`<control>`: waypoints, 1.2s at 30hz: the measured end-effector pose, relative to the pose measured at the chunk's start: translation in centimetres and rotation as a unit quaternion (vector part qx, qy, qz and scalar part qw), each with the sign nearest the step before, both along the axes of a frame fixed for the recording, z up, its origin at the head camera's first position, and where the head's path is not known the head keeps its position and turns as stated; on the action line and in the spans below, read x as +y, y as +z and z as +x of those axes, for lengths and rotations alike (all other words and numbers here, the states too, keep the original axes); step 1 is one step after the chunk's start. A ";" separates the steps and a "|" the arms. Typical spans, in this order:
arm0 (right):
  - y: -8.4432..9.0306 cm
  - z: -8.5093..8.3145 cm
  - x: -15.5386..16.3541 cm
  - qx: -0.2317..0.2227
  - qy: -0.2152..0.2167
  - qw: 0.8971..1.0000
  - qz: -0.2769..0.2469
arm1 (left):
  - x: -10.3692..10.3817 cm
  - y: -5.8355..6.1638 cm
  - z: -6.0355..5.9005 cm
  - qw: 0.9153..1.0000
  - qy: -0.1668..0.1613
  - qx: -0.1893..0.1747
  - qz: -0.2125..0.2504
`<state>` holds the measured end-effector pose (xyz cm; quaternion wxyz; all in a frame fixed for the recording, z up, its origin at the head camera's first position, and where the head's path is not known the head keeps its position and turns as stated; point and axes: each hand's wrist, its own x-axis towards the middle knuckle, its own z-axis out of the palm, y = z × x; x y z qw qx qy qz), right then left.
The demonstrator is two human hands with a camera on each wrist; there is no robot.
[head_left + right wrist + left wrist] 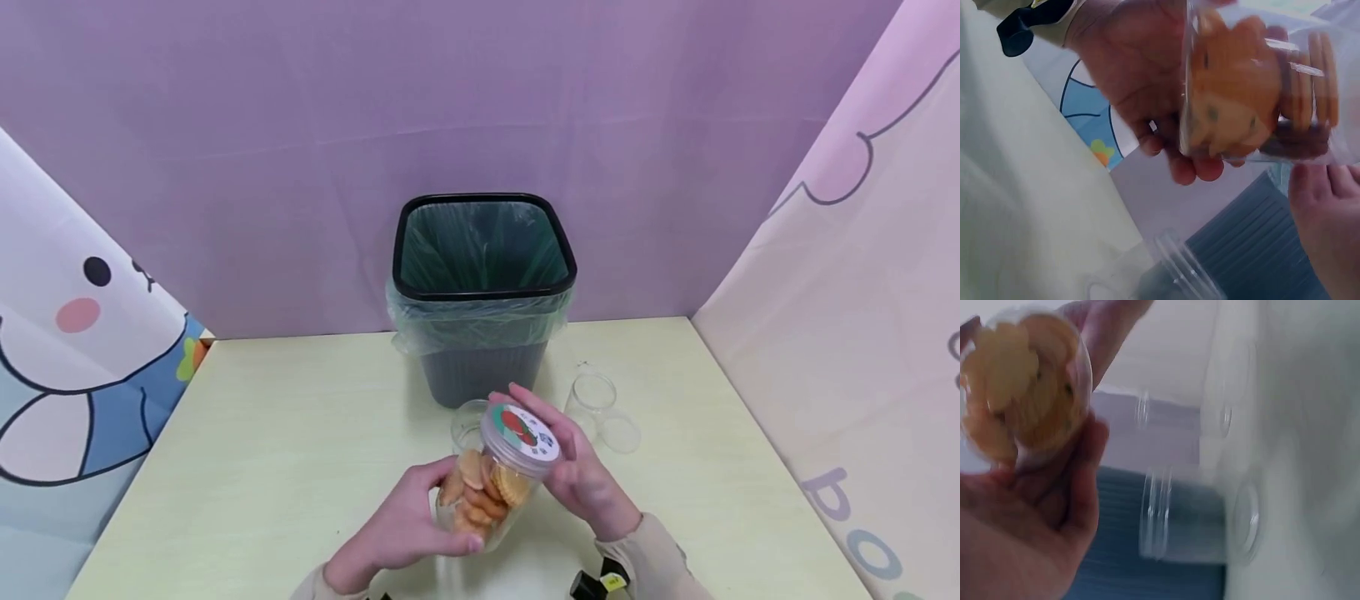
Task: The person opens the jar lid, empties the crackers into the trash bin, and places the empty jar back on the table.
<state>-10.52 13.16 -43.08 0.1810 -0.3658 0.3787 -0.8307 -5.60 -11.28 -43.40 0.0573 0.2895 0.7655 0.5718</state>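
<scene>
A clear plastic jar of biscuits [480,496] is tilted above the table, its screw lid carrying a round label with a red fruit picture [521,429]. My left hand [416,521] grips the jar's lower body, thumb across the front. Beside the lid, my right hand [573,467] has its fingers extended along the far side. The left wrist view looks at the jar's base, with biscuits [1022,387] visible through it. Seen from the right wrist, my left fingers [1191,169] wrap behind the jar while my right hand [1329,212] is near its lid end.
A grey bin [483,367] with a black rim and clear liner stands at the back of the table. In front of it is an empty clear jar [463,425], partly hidden. Another clear jar [588,404] stands right of the bin, with a clear round piece [621,432] beside it.
</scene>
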 end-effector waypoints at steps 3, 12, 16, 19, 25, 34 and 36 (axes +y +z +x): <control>-0.2 0.3 -0.1 -0.033 -0.056 0.998 0.013 | 0.5 0.0 0.4 0.987 0.130 0.054 -0.083; 0.1 0.6 -0.4 -0.064 -0.079 0.994 0.041 | 1.0 -0.2 0.5 0.981 0.139 0.079 -0.111; 0.2 0.0 0.1 0.015 0.054 0.998 0.003 | 0.0 -0.2 -0.2 0.997 -0.075 -0.022 0.026; 0.2 -0.3 0.4 0.034 0.100 0.994 -0.006 | -0.4 -0.1 -0.6 0.989 -0.134 -0.028 0.049; -0.3 -0.3 0.7 -0.060 0.024 0.998 -0.022 | 0.2 0.5 0.1 0.996 0.084 0.012 -0.032; 0.6 0.6 -0.6 -0.083 -0.118 0.988 0.051 | 1.6 0.8 1.1 0.951 0.243 0.082 -0.174; 0.8 0.6 -0.4 -0.078 -0.095 0.992 0.033 | 1.1 1.0 1.1 0.972 0.188 0.032 -0.137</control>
